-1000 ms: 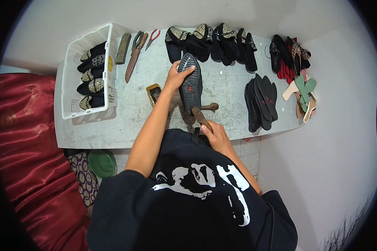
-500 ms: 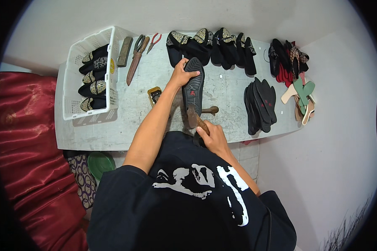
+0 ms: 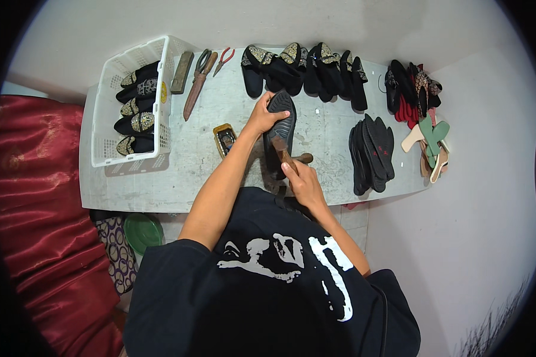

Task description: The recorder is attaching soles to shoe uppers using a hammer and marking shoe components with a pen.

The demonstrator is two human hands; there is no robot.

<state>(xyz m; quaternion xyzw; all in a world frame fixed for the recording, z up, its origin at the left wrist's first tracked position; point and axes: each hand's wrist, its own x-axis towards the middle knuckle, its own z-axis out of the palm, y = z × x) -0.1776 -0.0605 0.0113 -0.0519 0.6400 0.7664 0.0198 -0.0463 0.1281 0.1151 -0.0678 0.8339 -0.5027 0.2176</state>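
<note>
A black shoe [image 3: 286, 126] lies sole up near the table's front middle. My left hand [image 3: 264, 116] is closed around its far end, the thumb pressed on the ribbed sole. My right hand [image 3: 305, 185] grips the wooden handle of a hammer [image 3: 284, 153]. The hammer's head is over the middle of the sole; whether it touches cannot be told. From under the shoe, on its right, a brown rounded end of some tool [image 3: 304, 158] sticks out. Left of the shoe sits a small yellowish container [image 3: 224, 138] with small dark things in it.
A white plastic basket [image 3: 156, 134] of decorated shoes stands at left. Beside it lie a brown block [image 3: 182, 72], a sheathed tool [image 3: 196, 89] and red-handled pliers [image 3: 223, 62]. Black shoes [image 3: 295, 68] line the back. Black soles [image 3: 372, 154] and green-beige insoles [image 3: 433, 135] lie at right.
The hammer has moved from the sole's near end up to its middle and now covers the red mark. My left hand and the shoe have shifted slightly right and nearer.
</note>
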